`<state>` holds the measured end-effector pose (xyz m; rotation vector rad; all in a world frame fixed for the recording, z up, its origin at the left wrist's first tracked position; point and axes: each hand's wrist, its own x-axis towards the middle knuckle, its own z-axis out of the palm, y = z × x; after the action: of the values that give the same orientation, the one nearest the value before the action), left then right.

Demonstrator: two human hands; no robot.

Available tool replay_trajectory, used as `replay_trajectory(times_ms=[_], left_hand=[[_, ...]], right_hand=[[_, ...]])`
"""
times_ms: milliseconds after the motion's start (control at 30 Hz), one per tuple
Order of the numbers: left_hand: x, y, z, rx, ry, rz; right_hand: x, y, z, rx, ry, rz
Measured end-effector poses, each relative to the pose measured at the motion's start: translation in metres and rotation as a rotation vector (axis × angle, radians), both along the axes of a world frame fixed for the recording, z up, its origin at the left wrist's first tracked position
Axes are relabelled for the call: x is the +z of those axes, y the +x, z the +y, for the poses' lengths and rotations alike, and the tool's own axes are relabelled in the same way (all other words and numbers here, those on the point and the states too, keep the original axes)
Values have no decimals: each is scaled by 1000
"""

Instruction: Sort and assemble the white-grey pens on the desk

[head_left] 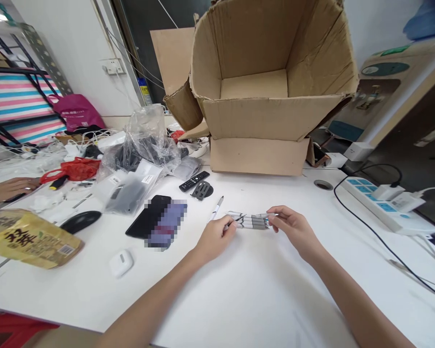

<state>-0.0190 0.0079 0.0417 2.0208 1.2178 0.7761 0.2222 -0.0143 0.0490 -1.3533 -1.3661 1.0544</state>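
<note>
Hands, two: left hand (217, 235) closed on the left end of a row of pens (253, 223); right hand (290, 226) at their right end, thumb and fingers narrowly spaced. Whether the right hand grips or only touches cannot be told. The pens lie side by side above the white table (257, 295), at least four; exact count unclear through overlap.

Other counts: one loose pen (216, 209), just beyond the left hand; one black remote (194, 181); one grey bracket (201, 190); one white earbud case (122, 263); one black phone (148, 215) next to a pixelated rectangle; one large open cardboard box (259, 157). White power strip (391, 208), one, with two white plugs (388, 192) in it. One co-worker's hand (16, 189) at far left.

Writing: yellow pouch (32, 239) bears large dark Chinese characters, the first reading 双, plus one barcode. Magenta bag (78, 112) carries pale print, too small to read. Clear plastic packet (132, 188) has white labels, illegible.
</note>
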Motion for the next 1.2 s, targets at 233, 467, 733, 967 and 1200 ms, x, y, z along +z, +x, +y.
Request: replay_trajectory(times_ms=[233, 467, 733, 967, 1200], left_hand=[[-3, 6, -3, -75, -130, -88], [-9, 6, -2, -8, -79, -19], [-7, 0, 7, 134, -44, -38], [-2, -3, 9, 172, -26, -30], [6, -11, 16, 212, 5, -62]], right_hand=[[1, -26, -12, 135, -23, -88], [-5, -14, -4, -35, 72, -322], [-15, 16, 6, -231, 27, -853], [-19, -15, -5, -210, 274, -1034], [-26, -102, -43, 626, 648, -801]])
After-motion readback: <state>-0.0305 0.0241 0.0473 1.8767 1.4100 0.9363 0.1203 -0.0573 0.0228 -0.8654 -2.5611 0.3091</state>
